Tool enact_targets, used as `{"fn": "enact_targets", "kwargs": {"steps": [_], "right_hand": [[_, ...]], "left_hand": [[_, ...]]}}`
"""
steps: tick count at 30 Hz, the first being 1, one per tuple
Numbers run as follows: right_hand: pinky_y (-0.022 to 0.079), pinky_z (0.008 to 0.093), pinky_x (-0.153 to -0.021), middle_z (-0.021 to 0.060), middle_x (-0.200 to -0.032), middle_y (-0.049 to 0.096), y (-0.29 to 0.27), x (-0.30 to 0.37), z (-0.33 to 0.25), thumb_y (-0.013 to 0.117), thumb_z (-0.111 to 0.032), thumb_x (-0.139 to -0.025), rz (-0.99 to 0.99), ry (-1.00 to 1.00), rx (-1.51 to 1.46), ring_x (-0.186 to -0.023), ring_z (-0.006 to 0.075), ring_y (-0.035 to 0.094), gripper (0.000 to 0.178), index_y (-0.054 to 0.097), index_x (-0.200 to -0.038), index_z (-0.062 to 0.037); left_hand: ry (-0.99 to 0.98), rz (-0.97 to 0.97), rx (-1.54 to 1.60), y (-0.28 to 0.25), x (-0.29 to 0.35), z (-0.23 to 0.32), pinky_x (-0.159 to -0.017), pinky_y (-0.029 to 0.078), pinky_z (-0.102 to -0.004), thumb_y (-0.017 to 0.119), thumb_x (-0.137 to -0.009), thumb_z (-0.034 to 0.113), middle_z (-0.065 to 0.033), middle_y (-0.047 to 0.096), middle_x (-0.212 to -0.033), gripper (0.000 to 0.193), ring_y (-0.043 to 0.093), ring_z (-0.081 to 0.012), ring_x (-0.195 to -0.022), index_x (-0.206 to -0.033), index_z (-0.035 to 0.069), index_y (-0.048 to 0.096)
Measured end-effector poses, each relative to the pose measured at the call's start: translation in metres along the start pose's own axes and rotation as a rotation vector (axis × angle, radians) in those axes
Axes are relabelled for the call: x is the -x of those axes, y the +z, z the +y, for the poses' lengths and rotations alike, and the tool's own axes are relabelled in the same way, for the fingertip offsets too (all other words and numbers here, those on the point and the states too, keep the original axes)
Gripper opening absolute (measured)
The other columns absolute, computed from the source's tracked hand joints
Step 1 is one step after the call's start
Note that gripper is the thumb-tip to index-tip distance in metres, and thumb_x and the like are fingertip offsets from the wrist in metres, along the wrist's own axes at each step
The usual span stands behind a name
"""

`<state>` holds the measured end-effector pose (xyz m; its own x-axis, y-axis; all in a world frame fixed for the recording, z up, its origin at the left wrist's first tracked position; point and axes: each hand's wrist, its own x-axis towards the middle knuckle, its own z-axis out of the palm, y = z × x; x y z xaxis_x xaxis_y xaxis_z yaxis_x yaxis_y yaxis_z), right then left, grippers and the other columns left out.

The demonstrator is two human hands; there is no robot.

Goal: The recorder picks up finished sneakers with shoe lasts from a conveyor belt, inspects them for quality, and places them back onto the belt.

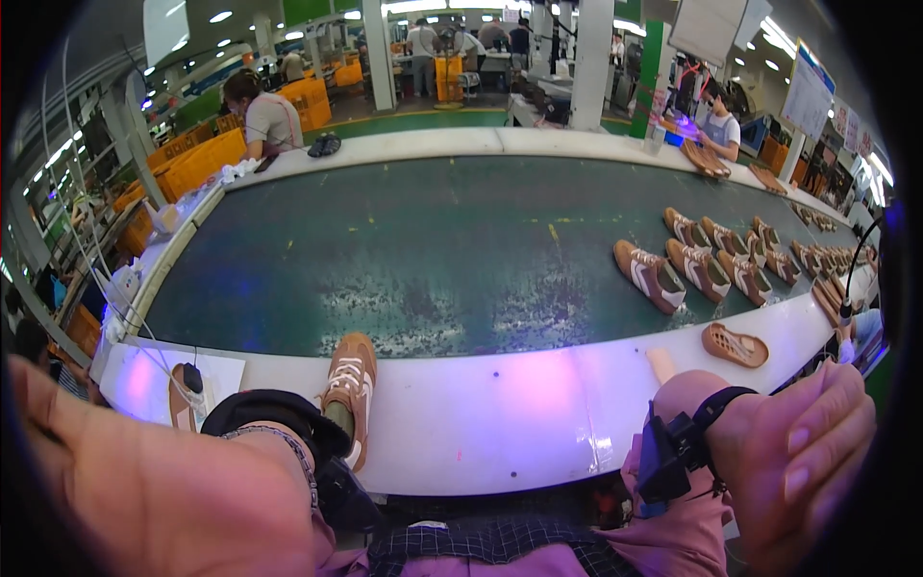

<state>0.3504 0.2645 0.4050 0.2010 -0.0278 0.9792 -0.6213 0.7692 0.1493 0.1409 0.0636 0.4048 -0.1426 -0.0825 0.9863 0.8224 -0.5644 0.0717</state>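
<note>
Currently, the person's left hand (154, 481) is filling the lower left of the frame, its fingers running out at the dark rim, so I cannot tell whether they are spread or pressed together. The right hand (817, 433) is showing at the lower right, fingers curling inward; whether they are pinching anything, I cannot tell. A tan-and-white lace-up sneaker (356, 368) is sitting on the white ledge (481, 423), left of centre in the lower half, nearest the left wrist. A tan cupsole (735, 344) is lying on the ledge at right, above the right hand. On the dark green conveyor belt (413, 231), more laced sneakers (697, 271) are standing in rows toward the right. Orange crates (192, 163) are lining the upper left, beside a seated-height worker (274, 120).
</note>
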Motion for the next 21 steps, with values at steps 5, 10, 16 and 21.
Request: {"fn": "enact_targets", "kwargs": {"steps": [5,10,16,21], "right_hand": [[0.035,0.0253,-0.056,0.0018,-0.069,0.051,0.013,0.013,0.016,0.058,-0.016,-0.081,0.096,-0.027,-0.124,-0.055,0.0117,0.047,0.019,0.052,-0.094,-0.0033],[0.036,0.027,-0.056,0.0051,-0.069,0.051,-0.003,0.031,0.019,0.053,-0.02,-0.091,0.021,0.061,-0.165,-0.056,0.0138,0.047,0.022,0.047,-0.102,-0.0018],[0.044,0.0279,-0.066,0.009,-0.086,0.053,-0.016,0.046,0.02,0.047,-0.022,-0.094,-0.066,0.239,-0.334,-0.073,0.0156,0.053,0.025,0.046,-0.107,-0.0003],[0.043,0.0228,-0.044,0.008,-0.059,0.054,-0.017,0.054,0.037,0.053,-0.026,-0.092,-0.061,0.254,-0.004,-0.047,0.0142,0.05,0.026,0.044,-0.093,-0.0018]], "left_hand": [[0.064,0.066,0.012,0.003,-0.014,0.005,-0.108,0.018,-0.052,0.053,-0.088,0.032,-0.0079,0.045,-0.097,0.039,0.039,-0.0235,-0.101,-0.111,0.001,0.055],[-0.527,-0.061,1.02,0.022,-0.032,0.021,-0.091,0.044,-0.0511,0.056,-0.086,0.031,-0.0202,0.023,-0.131,0.054,0.031,-0.0296,-0.118,-0.119,-0.01,0.045],[-0.698,-0.102,1.175,0.006,-0.069,0.018,-0.089,0.047,-0.0489,0.061,-0.082,0.033,-0.0214,0.025,-0.138,0.064,0.03,-0.0311,-0.127,-0.126,-0.008,0.041],[-0.641,-0.121,1.199,0.036,-0.082,-0.017,-0.089,0.046,-0.0487,0.061,-0.082,0.033,-0.0207,0.026,-0.137,0.063,0.031,-0.031,-0.127,-0.126,-0.007,0.041]]}}
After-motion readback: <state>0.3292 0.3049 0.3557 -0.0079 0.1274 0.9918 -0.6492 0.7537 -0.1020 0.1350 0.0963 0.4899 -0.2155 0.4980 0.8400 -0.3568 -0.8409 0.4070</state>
